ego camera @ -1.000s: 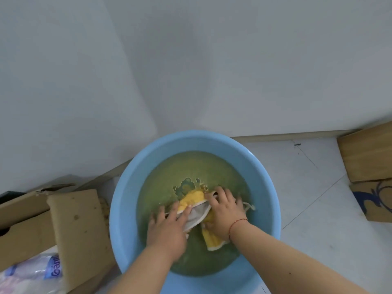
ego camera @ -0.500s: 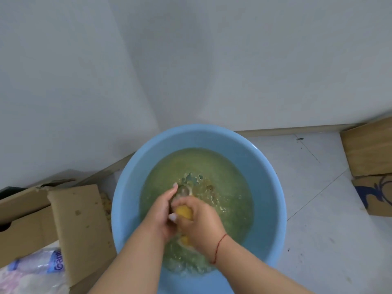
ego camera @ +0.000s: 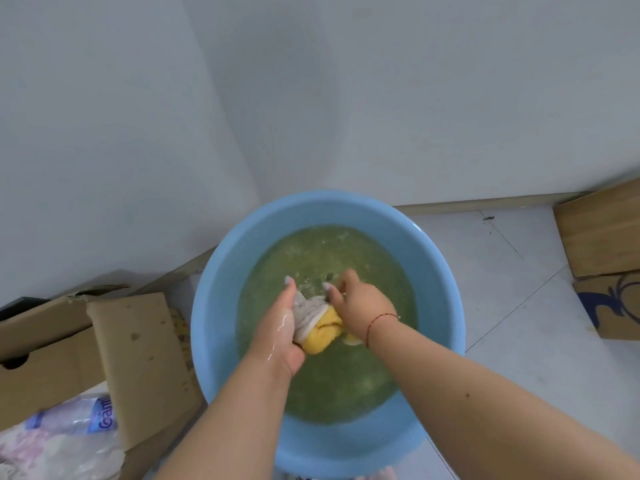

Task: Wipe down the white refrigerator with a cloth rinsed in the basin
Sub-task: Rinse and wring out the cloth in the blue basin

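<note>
both my left hand (ego camera: 282,327) and right hand (ego camera: 360,304) grip the bunched yellow-and-grey cloth (ego camera: 317,323) over the blue basin (ego camera: 214,306), rinsing only; the refrigerator wiping is all left.

Murky green water (ego camera: 339,386) hides the basin (ego camera: 221,306) bottom. Cloth (ego camera: 317,323) partly covered by both hands; its full outline cannot be told. Cardboard boxes (ego camera: 602,237) at right and bottle (ego camera: 72,419) at left cut off by frame edges.
</note>
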`<state>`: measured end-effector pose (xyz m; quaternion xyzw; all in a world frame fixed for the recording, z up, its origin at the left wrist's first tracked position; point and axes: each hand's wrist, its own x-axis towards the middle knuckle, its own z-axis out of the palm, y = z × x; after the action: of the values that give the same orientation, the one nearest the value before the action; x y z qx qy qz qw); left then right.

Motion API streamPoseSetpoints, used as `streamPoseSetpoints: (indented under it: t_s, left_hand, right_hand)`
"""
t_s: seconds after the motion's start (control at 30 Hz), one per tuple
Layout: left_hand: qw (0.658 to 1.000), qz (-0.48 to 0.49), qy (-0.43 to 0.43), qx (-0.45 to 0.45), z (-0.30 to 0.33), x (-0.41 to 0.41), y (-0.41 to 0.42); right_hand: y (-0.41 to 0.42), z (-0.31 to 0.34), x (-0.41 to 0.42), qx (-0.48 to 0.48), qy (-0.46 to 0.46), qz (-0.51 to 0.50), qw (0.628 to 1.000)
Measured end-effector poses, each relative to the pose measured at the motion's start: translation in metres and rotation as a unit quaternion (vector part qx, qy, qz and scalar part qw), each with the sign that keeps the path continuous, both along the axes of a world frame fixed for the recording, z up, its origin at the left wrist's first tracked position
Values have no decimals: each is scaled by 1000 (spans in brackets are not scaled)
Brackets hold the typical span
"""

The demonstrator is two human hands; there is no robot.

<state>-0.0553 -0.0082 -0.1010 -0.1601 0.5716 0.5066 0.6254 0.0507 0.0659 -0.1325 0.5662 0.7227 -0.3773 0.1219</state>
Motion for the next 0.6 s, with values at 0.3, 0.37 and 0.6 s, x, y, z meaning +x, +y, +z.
streamPoseSetpoints:
  t_s: [0.3,0.37,0.6]
  left_hand:
    - [806,-338,485,-38,-31,-26,-36]
    - [766,-419,484,63,-32,-20,-35]
    - [846,-362,332,208,-17,-19,-19]
  right_hand:
    - [-38,-23,22,-83,-151,155,973]
    - [-34,-2,10,-75,-139,246,956]
    - [21,86,12,-59,204,123,969]
